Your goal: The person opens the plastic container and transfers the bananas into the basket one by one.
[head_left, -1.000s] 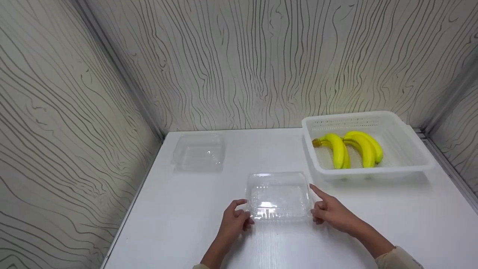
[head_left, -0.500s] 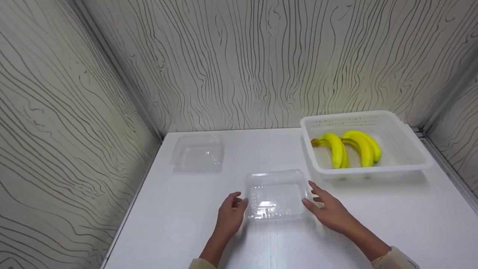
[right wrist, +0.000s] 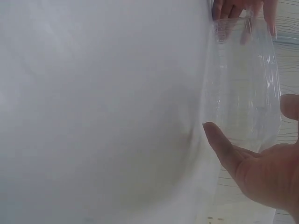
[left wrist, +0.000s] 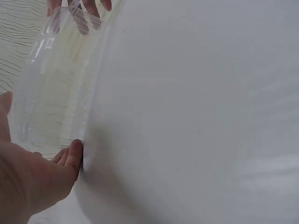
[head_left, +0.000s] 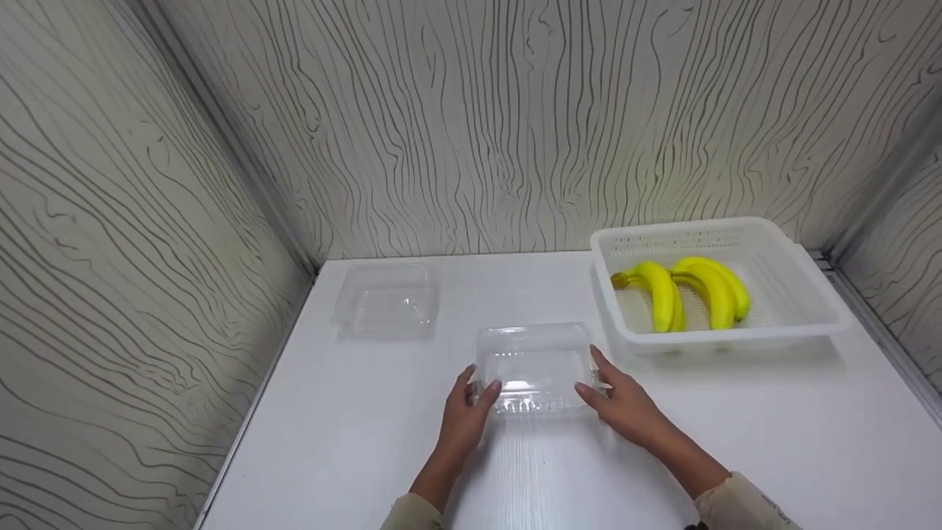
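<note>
A clear plastic food container (head_left: 541, 364) sits at the middle of the white table. My left hand (head_left: 462, 416) holds its left side, thumb over the top near the front corner and fingers down the side wall. On the opposite side my right hand (head_left: 629, 408) grips it the same way, its index finger stretched along the edge. Both wrist views show the container (left wrist: 58, 88) between the two hands, with fingertips (right wrist: 215, 133) low beside its wall, close to the table. Nothing shows inside it.
Another clear plastic container (head_left: 390, 305) stands at the back left of the table (head_left: 353, 434). A white perforated basket (head_left: 736, 337) at the back right holds several yellow bananas (head_left: 710, 291). Patterned walls (head_left: 456, 132) rise behind and at both sides.
Both hands, which lay beside the container with fingers loose, now grip its sides with thumbs over the top. The container has shifted slightly away from me and to the left.
</note>
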Demonstrator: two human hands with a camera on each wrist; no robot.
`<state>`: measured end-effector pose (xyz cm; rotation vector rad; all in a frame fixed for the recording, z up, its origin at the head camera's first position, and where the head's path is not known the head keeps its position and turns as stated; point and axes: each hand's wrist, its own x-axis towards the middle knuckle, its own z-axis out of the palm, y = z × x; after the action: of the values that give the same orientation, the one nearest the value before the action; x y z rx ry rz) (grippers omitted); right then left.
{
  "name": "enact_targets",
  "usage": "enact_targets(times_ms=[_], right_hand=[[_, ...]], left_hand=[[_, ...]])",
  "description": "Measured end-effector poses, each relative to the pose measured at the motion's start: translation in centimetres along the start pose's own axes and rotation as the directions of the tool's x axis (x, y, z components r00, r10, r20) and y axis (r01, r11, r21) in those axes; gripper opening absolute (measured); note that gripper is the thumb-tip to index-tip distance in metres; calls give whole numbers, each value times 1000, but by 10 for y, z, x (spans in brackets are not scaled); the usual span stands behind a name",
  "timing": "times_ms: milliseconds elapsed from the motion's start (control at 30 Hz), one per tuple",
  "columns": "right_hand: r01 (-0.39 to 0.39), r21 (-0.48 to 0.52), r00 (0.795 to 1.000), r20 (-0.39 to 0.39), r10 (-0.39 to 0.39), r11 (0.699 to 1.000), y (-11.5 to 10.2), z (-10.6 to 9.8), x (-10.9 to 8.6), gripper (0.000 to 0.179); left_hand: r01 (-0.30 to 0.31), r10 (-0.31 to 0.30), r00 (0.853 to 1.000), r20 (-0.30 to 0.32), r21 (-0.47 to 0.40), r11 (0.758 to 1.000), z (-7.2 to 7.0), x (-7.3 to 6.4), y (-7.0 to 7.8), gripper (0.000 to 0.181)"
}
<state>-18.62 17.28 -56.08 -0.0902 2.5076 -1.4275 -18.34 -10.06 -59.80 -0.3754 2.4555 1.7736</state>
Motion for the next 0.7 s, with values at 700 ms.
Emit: enact_targets(times_ms=[700], right_hand=[[-128, 228, 990, -31, 138, 965, -16, 20, 59, 84]], left_hand=[[70, -76, 991, -113, -54, 996, 1, 53, 20, 84]])
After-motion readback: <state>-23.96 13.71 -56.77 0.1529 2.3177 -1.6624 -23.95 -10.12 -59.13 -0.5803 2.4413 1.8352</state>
